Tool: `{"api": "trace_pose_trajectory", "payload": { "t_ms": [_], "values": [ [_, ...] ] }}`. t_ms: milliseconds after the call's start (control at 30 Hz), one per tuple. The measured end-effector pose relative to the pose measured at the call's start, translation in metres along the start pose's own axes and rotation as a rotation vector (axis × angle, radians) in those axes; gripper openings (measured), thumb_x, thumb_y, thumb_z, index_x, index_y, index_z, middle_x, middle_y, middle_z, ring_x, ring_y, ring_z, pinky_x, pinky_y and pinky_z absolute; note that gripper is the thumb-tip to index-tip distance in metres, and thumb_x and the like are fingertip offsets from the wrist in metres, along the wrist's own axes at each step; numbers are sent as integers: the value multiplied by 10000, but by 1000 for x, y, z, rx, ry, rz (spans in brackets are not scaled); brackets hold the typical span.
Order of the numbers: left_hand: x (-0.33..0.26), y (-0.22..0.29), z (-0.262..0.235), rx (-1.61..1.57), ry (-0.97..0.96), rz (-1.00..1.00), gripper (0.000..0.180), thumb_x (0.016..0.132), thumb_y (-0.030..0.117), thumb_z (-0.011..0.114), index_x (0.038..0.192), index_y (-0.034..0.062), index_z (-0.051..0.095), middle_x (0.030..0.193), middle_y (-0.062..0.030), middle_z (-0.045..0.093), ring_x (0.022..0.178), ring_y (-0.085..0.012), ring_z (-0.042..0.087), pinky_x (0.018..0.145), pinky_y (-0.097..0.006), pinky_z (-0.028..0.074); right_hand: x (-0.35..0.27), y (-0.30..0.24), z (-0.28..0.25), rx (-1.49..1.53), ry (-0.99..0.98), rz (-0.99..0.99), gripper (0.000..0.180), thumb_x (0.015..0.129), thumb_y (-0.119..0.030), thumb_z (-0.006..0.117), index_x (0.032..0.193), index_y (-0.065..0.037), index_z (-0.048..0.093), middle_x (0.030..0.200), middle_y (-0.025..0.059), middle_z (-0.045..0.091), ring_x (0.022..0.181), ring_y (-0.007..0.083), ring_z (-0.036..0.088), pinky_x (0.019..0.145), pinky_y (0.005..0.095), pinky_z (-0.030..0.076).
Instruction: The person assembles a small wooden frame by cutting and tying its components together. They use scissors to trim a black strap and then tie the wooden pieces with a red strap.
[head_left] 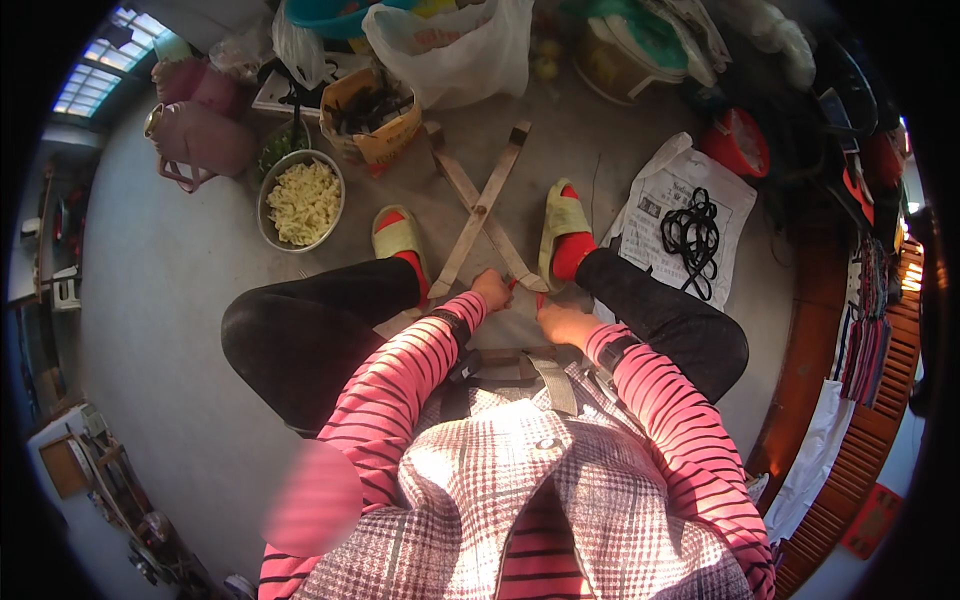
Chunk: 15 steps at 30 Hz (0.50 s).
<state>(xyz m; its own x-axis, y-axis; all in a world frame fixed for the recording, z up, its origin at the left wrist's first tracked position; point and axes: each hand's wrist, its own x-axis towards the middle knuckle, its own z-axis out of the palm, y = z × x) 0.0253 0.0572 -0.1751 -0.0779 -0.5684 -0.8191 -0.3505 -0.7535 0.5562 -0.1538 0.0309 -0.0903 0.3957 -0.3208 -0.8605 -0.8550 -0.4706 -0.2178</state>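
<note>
A wooden X-shaped folding frame (480, 210) lies on the floor between my feet, its two bars crossing at a pivot. My left hand (492, 290) is closed beside the frame's near end, with a bit of red at its fingertips; what it grips is mostly hidden. Close by on the right, my right hand (568, 325) is closed on a thin red thing (540, 299) that pokes up from the fingers near the right bar's end. Whether the two red bits belong to one piece I cannot tell.
A metal bowl of pale yellow pieces (300, 203) stands left, near a pinkish jug (205, 138). Beyond my feet are an orange-yellow bag of dark scraps (385, 140) and a white plastic bag (455, 55). Black cord (690, 238) lies on a white sack (640, 215) at right.
</note>
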Motion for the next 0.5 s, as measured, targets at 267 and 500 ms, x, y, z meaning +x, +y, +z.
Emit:
{"api": "trace_pose_trajectory", "payload": {
  "t_ms": [267,500],
  "values": [
    [-17,11,9,-496,-151,-92,139,879,97,617,983,11,585,768,-111,645,489,-153,512,397,-295,378,17,-39,14,219,-7,-69,306,848,-142,539,1089,23,629,1099,272,628,1068,396,605,869,460,502],
    [-26,15,3,-557,-247,-90,141,925,105,563,1041,31,535,789,-115,638,516,-128,495,420,-290,404,13,-25,27,108,-179,-284,322,821,-121,546,1071,65,628,1037,260,652,982,400,634,806,459,501]
  ]
}}
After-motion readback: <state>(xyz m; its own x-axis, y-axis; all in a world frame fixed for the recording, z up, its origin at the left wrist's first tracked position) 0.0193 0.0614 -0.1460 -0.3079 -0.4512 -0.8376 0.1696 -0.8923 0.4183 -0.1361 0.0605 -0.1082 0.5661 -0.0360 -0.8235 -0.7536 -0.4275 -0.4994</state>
